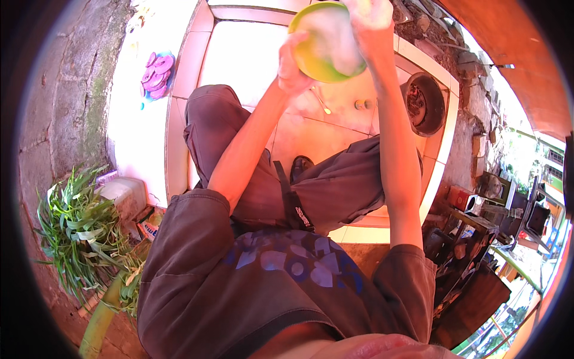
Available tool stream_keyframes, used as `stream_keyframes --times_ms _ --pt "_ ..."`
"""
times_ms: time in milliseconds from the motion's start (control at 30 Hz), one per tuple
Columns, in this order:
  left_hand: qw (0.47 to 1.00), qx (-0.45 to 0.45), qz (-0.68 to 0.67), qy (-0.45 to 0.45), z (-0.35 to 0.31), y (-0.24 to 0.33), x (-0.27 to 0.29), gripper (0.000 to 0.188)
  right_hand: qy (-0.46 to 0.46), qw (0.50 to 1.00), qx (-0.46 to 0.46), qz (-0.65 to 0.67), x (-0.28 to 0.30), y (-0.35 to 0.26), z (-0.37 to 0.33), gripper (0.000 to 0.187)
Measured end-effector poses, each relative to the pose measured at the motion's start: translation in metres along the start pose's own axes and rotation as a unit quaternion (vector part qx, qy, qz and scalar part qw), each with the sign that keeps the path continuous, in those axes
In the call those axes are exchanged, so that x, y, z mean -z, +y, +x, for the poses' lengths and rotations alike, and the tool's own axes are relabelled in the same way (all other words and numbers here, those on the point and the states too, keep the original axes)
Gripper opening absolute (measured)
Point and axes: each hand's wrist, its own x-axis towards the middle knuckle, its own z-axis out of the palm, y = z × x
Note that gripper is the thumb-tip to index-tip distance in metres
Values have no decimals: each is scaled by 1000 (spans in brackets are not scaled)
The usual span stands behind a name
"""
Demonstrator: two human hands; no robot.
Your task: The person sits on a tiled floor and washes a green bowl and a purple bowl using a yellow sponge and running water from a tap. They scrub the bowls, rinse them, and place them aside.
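My left hand (292,64) grips the left side of a lime-green bowl (326,73), with the fingers at its rim. The bowl is tilted, and something whitish that I cannot make out shows inside it. At the bowl's right rim is my right hand (372,24); strong glare washes out its fingers, so I cannot tell whether they grip anything. Below the bowl, a small spoon-like utensil (323,103) lies on the tiles. Two small round pieces (362,104) sit to its right.
Purple slices (158,73) lie on a blue plate on the left ledge. A dark round pot (426,103) with dark contents stands at the right. Long green leaves (81,230) and a grey container (124,196) are at lower left. A low tiled wall (174,140) surrounds my legs.
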Motion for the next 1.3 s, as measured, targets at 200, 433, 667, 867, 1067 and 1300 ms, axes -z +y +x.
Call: stream_keyframes --times_ms 200,433,667,867,1067,1300 --pt "998 -20 11 -54 -7 5 -4 45 64 977 -128 157 4 13 5 16" --pt "972 -180 75 -133 3 -13 4 45 112 989 38 -93 -17 8 -9 18" --pt "996 49 -75 19 18 -16 24 41 108 988 50 -101 -16 8 -15 16" --pt "993 -95 70 -14 42 -29 58 41 158 987 3 -8 -18 -1 -14 17" --pt "992 93 -68 -57 30 -18 51 39 97 983 49 -145 -39 -9 -29 17" --pt "984 106 -114 -84 16 -21 33 40 -11 959 149 -240 -37 -11 -33 15"
